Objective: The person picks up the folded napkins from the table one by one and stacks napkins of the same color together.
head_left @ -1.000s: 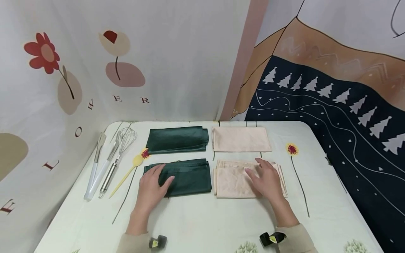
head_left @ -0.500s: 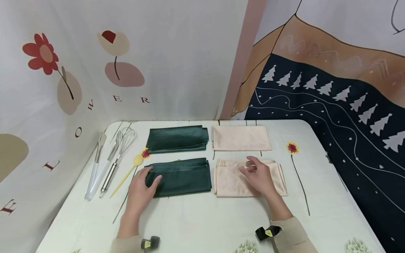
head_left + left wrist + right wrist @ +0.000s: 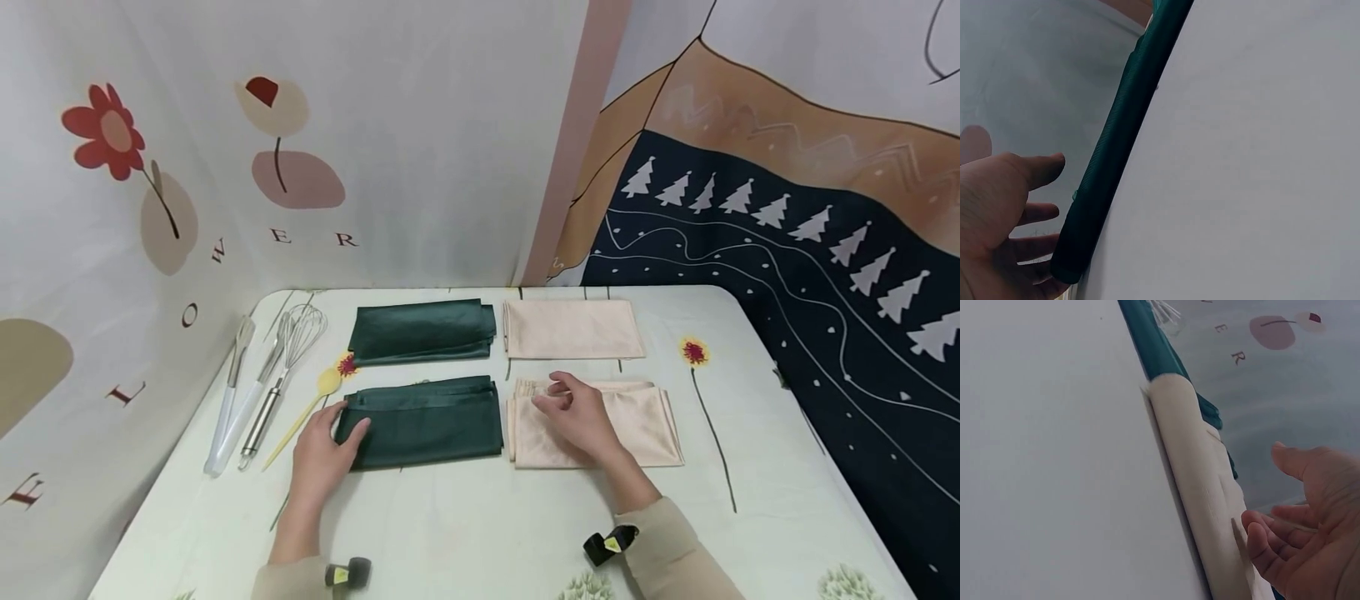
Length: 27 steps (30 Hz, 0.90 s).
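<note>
A folded dark green satin cloth point(image 3: 435, 425) lies at the near centre-left of the table. At its left edge is my left hand point(image 3: 322, 454), thumb spread from the fingers; in the left wrist view the fingers reach close to the fold of the green cloth point(image 3: 1107, 162), and whether they touch it I cannot tell. To the right lies a folded pale pink cloth point(image 3: 645, 429). My right hand point(image 3: 581, 421) hovers above its left half, fingers loosely bent and holding nothing, also seen beside the fold of the pink cloth point(image 3: 1188, 469) in the right wrist view.
Behind lie another folded green cloth point(image 3: 420, 333) and another folded pink cloth point(image 3: 573, 329). On the left are a whisk point(image 3: 270, 396), a yellow spoon point(image 3: 327, 382) and two clear-handled utensils, one a brush-like tool point(image 3: 228, 387). Printed curtains hang behind the table point(image 3: 480, 533).
My left hand has moved left, from over the near green cloth to its left edge. My right hand has shifted left above the near pink cloth, its fingers bending more. The cloths stay in place.
</note>
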Available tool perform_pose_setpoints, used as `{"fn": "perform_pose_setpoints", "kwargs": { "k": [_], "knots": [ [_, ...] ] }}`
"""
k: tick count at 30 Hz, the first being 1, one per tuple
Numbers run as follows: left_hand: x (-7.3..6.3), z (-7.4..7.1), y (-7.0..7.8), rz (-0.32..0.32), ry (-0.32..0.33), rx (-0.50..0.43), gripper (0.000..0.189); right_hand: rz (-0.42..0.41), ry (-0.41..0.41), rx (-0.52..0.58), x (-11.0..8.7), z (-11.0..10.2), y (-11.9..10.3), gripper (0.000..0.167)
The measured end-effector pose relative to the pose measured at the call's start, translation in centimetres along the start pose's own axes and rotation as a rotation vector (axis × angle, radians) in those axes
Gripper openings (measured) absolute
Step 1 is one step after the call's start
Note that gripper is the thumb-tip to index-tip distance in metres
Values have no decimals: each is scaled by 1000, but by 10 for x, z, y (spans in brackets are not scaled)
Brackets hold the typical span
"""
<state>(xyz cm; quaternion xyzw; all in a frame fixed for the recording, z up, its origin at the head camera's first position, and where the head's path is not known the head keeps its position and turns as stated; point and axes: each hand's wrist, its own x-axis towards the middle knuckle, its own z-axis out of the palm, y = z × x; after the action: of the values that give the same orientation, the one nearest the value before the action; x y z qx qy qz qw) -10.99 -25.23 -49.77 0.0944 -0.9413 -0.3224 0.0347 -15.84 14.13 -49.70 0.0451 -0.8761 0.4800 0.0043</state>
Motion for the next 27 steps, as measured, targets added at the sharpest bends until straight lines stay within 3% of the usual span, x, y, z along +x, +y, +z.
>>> {"fn": "perform_pose_setpoints", "kwargs": {
  "k": [8,19,27],
  "knots": [
    [6,-1,-1,-69,-27,-40,72,-13,-66,20,4,25,-14,48],
    [12,0,-2,-98,-58,-67,78,-67,-145,52,10,44,-29,48],
    [14,0,-2,-104,-130,-91,84,-29,-221,-39,14,54,-32,55]
  ]
}}
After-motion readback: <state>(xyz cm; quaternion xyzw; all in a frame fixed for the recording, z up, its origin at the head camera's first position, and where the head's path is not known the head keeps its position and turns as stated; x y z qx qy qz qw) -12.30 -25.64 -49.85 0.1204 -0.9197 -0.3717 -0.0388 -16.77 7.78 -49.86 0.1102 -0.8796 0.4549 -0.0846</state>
